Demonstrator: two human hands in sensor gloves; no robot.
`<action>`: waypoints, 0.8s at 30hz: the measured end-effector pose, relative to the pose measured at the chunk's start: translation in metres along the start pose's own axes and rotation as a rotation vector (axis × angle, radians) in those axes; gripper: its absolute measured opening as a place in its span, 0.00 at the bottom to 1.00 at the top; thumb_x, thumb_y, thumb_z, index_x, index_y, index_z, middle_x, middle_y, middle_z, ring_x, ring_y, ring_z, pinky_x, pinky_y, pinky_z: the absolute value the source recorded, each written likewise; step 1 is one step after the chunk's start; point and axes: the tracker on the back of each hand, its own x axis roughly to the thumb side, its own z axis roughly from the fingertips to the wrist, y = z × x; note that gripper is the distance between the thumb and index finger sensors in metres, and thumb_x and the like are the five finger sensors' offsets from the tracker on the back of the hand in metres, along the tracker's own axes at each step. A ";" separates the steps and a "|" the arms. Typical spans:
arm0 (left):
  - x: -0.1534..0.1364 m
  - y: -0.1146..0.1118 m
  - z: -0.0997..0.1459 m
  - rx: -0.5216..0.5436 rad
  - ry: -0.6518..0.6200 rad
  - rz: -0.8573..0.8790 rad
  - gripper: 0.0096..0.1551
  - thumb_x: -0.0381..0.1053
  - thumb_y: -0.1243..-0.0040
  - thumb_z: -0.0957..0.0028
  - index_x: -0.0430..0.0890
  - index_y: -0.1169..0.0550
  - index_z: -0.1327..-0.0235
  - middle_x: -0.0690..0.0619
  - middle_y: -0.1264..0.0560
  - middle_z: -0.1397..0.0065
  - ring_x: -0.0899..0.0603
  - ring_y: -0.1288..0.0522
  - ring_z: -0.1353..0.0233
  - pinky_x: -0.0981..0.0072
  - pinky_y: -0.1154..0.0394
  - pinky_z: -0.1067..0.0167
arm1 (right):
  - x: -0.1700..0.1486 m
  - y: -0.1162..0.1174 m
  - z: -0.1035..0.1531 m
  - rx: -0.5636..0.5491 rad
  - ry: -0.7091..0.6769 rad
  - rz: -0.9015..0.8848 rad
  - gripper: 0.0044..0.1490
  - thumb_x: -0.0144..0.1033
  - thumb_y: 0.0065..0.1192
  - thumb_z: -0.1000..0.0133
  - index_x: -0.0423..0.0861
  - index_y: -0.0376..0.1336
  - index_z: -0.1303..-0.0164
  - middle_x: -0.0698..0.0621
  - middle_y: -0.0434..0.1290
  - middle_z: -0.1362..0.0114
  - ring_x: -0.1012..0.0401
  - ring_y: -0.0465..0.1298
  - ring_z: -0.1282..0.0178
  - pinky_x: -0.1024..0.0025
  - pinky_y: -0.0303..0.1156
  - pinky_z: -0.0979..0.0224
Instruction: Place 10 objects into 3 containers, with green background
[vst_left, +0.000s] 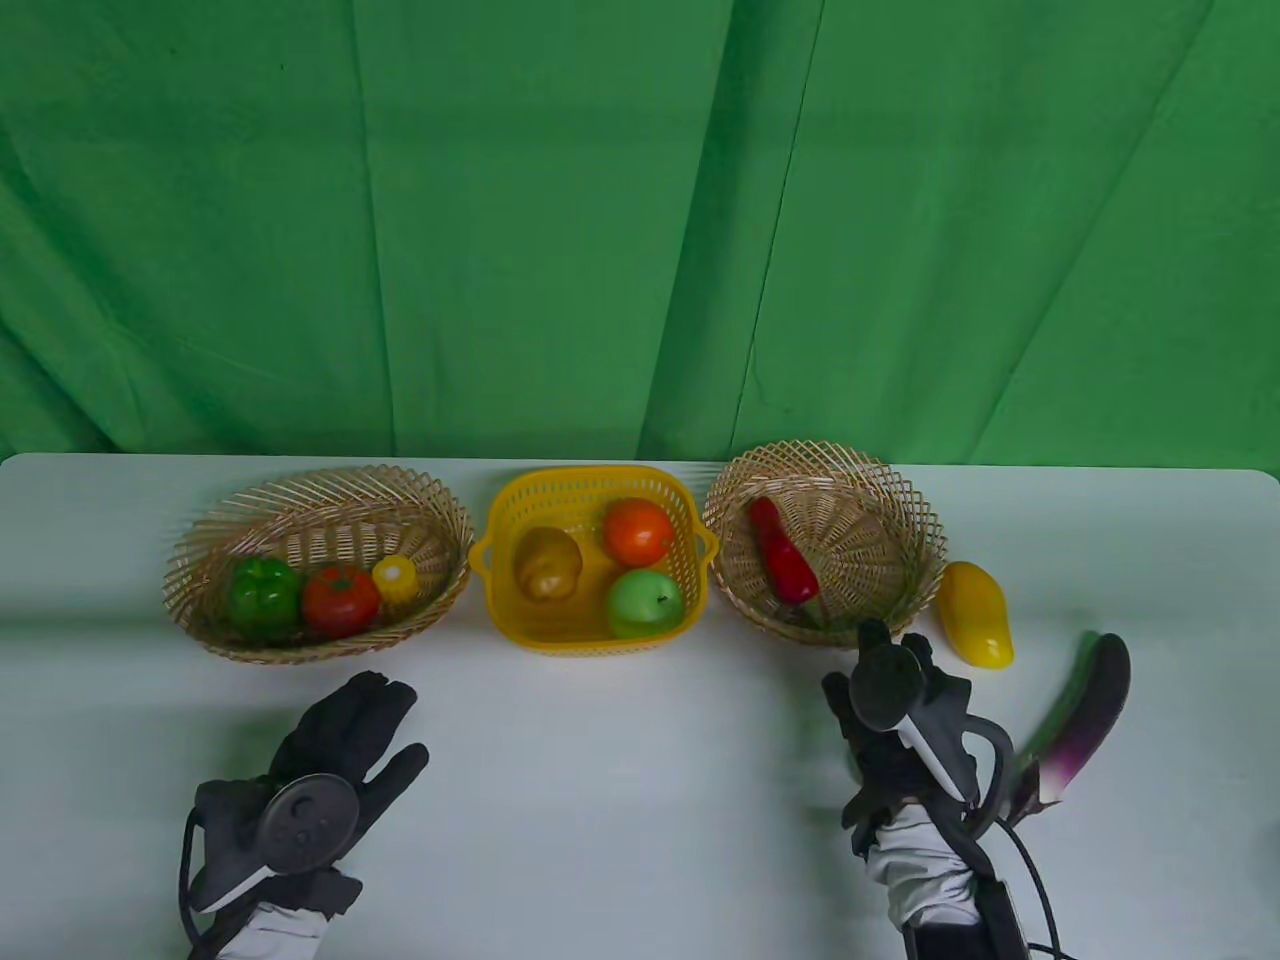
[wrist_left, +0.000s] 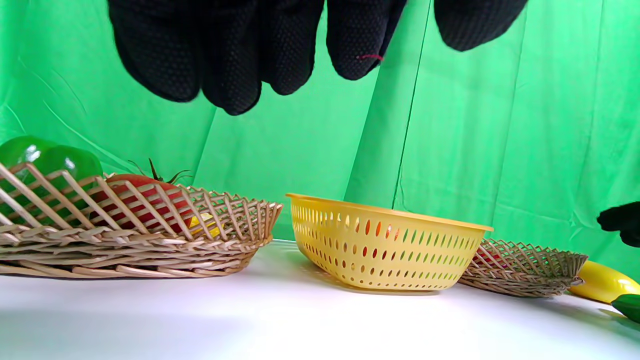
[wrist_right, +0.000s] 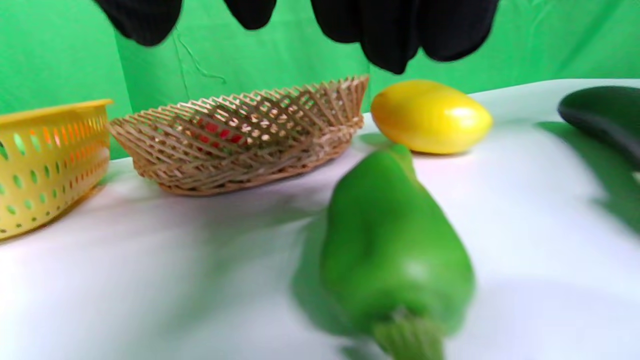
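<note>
Three containers stand in a row. The left wicker basket (vst_left: 440, 590) holds a green bell pepper (vst_left: 264, 592), a tomato (vst_left: 340, 600) and a small yellow piece (vst_left: 396, 577). The yellow plastic basket (vst_left: 500, 610) holds a brownish fruit (vst_left: 547, 565), an orange (vst_left: 639, 530) and a green apple (vst_left: 645, 603). The right wicker basket (vst_left: 880, 500) holds a red chili (vst_left: 783, 555). My right hand (vst_left: 885, 660) hovers open in front of it, over a long green pepper (wrist_right: 395, 260) lying on the table. My left hand (vst_left: 395, 725) is open and empty, in front of the left basket.
A yellow mango (vst_left: 975, 613) lies on the table just right of the right basket. A purple eggplant (vst_left: 1085, 715) lies at the right, beside my right wrist. A green cloth (vst_left: 600, 220) hangs behind the white table (vst_left: 620, 760).
</note>
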 end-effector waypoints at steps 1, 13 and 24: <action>0.000 0.000 0.000 0.001 0.000 0.000 0.38 0.70 0.53 0.40 0.56 0.33 0.18 0.42 0.31 0.17 0.34 0.25 0.24 0.40 0.26 0.35 | -0.001 0.002 0.001 -0.001 0.004 0.001 0.47 0.59 0.50 0.37 0.52 0.42 0.11 0.32 0.46 0.10 0.33 0.57 0.18 0.34 0.57 0.20; 0.000 0.000 0.000 0.005 -0.003 -0.005 0.38 0.70 0.53 0.40 0.55 0.33 0.18 0.42 0.31 0.17 0.34 0.25 0.23 0.40 0.26 0.35 | -0.024 0.039 0.005 0.144 0.113 -0.044 0.48 0.59 0.50 0.37 0.52 0.39 0.11 0.29 0.45 0.11 0.31 0.56 0.19 0.35 0.58 0.21; 0.000 -0.001 0.000 -0.008 0.004 -0.011 0.38 0.70 0.53 0.40 0.56 0.33 0.18 0.42 0.31 0.17 0.34 0.26 0.23 0.40 0.26 0.35 | -0.023 0.055 0.003 0.217 0.149 0.039 0.47 0.54 0.55 0.36 0.55 0.40 0.12 0.28 0.43 0.11 0.35 0.61 0.23 0.43 0.62 0.23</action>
